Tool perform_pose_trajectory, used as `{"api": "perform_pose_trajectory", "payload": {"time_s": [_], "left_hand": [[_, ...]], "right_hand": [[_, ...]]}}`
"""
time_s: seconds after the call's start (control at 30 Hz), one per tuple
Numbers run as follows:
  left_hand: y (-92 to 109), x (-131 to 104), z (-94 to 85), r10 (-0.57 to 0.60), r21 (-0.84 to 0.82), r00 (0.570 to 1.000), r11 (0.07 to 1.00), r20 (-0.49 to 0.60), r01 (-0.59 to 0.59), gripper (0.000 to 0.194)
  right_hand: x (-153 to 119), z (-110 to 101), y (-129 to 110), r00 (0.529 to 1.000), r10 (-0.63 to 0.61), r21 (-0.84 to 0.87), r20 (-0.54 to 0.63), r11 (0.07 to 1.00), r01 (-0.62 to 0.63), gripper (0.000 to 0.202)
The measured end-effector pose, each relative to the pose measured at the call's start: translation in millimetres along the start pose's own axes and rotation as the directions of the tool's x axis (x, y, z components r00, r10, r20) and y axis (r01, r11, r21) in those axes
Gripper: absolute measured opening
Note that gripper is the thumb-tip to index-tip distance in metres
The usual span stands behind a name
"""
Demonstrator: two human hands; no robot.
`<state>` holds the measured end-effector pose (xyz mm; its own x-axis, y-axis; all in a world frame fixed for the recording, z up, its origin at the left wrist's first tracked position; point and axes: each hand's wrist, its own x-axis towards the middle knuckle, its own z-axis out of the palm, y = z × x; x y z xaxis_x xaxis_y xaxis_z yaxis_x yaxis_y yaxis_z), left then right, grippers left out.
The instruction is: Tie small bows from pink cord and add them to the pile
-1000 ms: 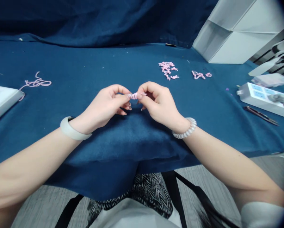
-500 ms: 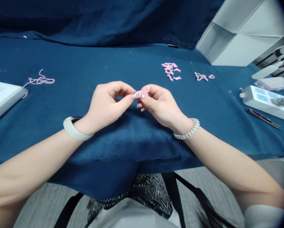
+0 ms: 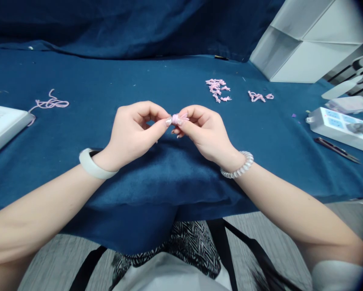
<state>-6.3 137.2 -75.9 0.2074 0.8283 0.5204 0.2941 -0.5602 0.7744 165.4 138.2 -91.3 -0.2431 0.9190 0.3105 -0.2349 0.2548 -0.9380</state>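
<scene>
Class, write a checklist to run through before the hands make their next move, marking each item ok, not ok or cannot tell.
1. Left hand pinches the coil: ok.
2. Right hand pinches it too: ok.
3. Coil tight throughout: cannot tell, fingertips cover part.
4. Long cord laid straight: not ok, it lies in loops.
5. Snips clear of both hands: ok.

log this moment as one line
left hand: pinching small coiled pink cord | right hand: pinching its other end | right side: dark slim snips on blue cloth
</scene>
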Motion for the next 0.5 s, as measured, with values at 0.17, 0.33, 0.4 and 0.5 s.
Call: {"api": "perform_pose_trajectory", "payload": {"time_s": [0.17,0.33,0.4,0.5], "left_hand": [[-0.2,-0.8,1.3,0.027,-0.001,0.999,1.000,-0.023,-0.027,0.008],[-5.0,-2.7,4.0,0.085,0.011,0.996,0.996,-0.002,-0.085,0.008],[-7.2,-3.9,6.2,0.090,-0.010,0.996,0.996,-0.005,-0.090,0.012],[-9.2,-5.6,9.8,0.091,-0.052,0.995,0.994,-0.031,-0.092,0.020]], "right_hand": [[-1.7,2.3,-3.5,0.999,-0.036,-0.031,-0.018,0.999,0.036,0.018],[-1.7,3.4,-1.5,0.998,-0.030,-0.039,-0.050,0.999,0.028,0.013],[-1.1,3.7,0.9,0.997,-0.033,-0.006,-0.065,0.999,0.033,0.014],[-0.9,3.6,5.1,0.996,-0.049,0.034,-0.070,0.998,0.052,0.016]]}}
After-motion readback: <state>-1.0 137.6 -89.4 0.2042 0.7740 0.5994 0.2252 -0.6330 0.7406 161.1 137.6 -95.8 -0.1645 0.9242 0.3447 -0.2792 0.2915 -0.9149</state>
